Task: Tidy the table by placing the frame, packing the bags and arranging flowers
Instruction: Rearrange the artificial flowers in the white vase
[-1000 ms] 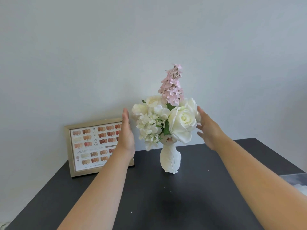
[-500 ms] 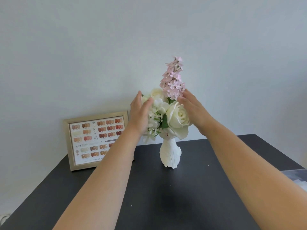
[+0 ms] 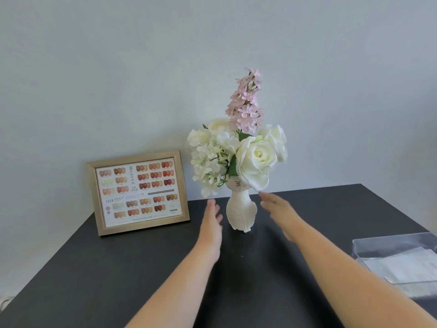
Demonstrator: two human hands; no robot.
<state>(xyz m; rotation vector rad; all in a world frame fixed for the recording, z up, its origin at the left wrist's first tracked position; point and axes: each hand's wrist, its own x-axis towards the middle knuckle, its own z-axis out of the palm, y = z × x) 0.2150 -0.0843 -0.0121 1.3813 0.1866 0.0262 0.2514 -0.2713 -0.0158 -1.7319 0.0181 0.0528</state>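
Your left hand (image 3: 211, 221) was spread flat, fingers (image 3: 211, 205) together & extended, gripping nothing; it sat just left of the vase's lower body w/ a slim gap, not touching. Your right hand (image 3: 277, 209) was likewise flat & empty, fingertips (image 3: 262, 194) just under the big white rose, near the vase neck on the right; contact w/ the petal couldn't be told (motion blur).

Between your palms stood the white vase (image 3: 241, 214), upright on the dark table (image 3: 118, 268), ribbed, cat-like w/ whisker marks near the neck. Above your fingers: the bouquet (image 3: 236, 157) — large cream roses to the right, white hydrangea cluster over your left fingers, one pink lilac spike (image 3: 246, 105) rising tall at centre. Looked full & roughly balanced.

Left of your left hand, well apart, the gold frame (image 3: 139, 192) w/ a nail-colour chart leaned upright against the wall — placed, I'd judge. Far right of your right arm, a clear plastic box (image 3: 392, 242) held what looked like flat clear bags (image 3: 406, 266); contents hard to read, but no loose bags showed on the table, so packing prob. done.

Est.: frame done, bags likely done, flowers in the vase & arranged. Left, if anything: final nudge of the vase.
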